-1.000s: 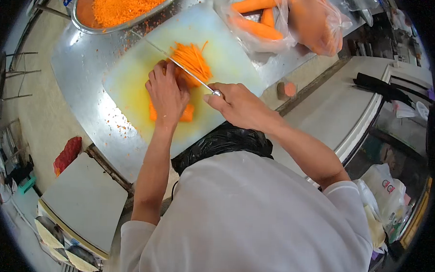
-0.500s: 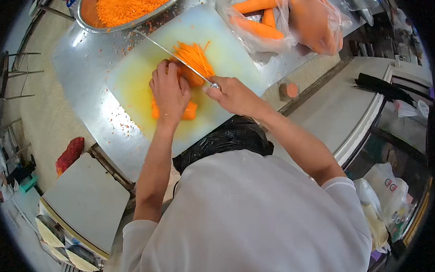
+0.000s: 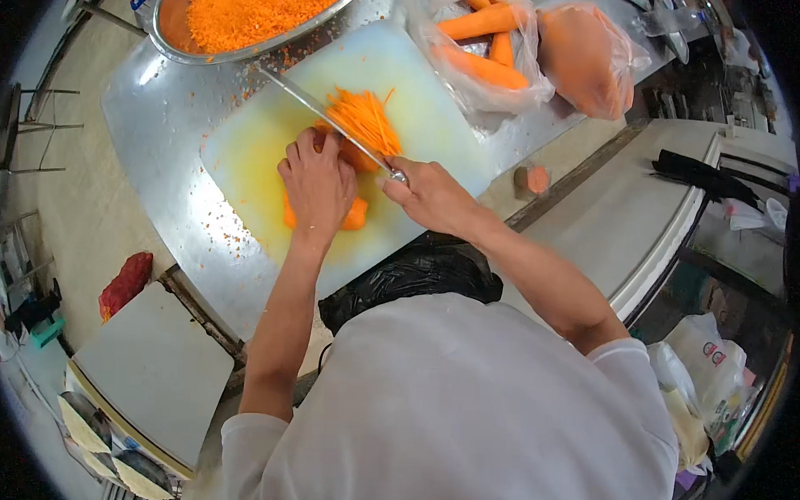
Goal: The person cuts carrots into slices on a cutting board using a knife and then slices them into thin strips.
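My right hand (image 3: pixel 430 196) is closed round the handle of a long knife (image 3: pixel 334 124), whose blade slants to the upper left across the white cutting board (image 3: pixel 449 111). With bent fingers my left hand (image 3: pixel 318 184) presses down on an orange carrot piece (image 3: pixel 359 158), close beside the blade; the fingers hide part of it. Thin carrot strips (image 3: pixel 367 118) lie in a pile on the far side of the knife. Under and beside my left wrist, more carrot pieces (image 3: pixel 355 215) rest on the board.
A metal bowl (image 3: pixel 168 32) of finely chopped carrot stands at the table's upper left. Whole carrots (image 3: pixel 485 22) lie in a clear bag, with another filled bag (image 3: pixel 587 61) beside it. Crumbs dot the metal table (image 3: pixel 178 167). A black plastic bag (image 3: pixel 417 277) lies at the near edge.
The view has shifted, so the board and bowl appear slightly lower and further right. Both hands keep their holds, with only small shifts of the knife against the carrot.
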`<state>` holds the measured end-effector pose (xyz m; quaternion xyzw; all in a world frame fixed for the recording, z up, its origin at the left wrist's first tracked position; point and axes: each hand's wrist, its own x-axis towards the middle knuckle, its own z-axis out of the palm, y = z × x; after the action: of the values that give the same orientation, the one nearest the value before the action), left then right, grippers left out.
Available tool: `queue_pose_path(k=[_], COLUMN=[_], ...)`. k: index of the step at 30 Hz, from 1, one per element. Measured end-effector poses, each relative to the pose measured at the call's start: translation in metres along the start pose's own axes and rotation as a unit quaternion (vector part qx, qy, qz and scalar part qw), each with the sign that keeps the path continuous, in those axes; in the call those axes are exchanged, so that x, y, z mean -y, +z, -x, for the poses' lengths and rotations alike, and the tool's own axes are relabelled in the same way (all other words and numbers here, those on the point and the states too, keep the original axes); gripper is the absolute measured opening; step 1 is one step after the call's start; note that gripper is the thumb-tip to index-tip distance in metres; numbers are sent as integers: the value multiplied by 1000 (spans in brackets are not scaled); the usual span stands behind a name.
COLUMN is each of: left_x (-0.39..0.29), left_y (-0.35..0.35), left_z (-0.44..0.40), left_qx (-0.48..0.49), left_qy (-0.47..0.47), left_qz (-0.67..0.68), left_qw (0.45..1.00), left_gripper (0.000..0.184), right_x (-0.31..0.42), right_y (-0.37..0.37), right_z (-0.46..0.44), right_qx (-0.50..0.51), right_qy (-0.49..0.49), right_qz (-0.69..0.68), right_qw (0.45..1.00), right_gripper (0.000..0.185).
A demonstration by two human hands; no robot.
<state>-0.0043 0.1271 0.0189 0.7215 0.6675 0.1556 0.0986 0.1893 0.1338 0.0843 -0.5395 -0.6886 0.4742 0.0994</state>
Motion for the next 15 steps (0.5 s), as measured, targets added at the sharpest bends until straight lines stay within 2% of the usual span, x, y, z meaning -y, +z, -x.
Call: queue_pose_path(k=[3,6,9,15], left_x=[0,-2,0,0], left_y=[-3,-4,-1,1], left_z=[1,1,1,1], left_qx=[-15,1,-25,-15], left_qy=[9,-7,3,-17], left_qz=[-4,-5,7,8], left_qw=[1000,1000,1000,1000], left_gripper=[47,44,44,42], right_x=[20,23,4,25], right_y=[-20,-16,-2,-14], right_z=[15,19,-3,18], right_qx=[50,36,10,28], right_qy=[40,47,-12,36], right_qz=[-12,-10,14,-19], right_qw=[998,998,1000,999], right_gripper=[45,44,43,43])
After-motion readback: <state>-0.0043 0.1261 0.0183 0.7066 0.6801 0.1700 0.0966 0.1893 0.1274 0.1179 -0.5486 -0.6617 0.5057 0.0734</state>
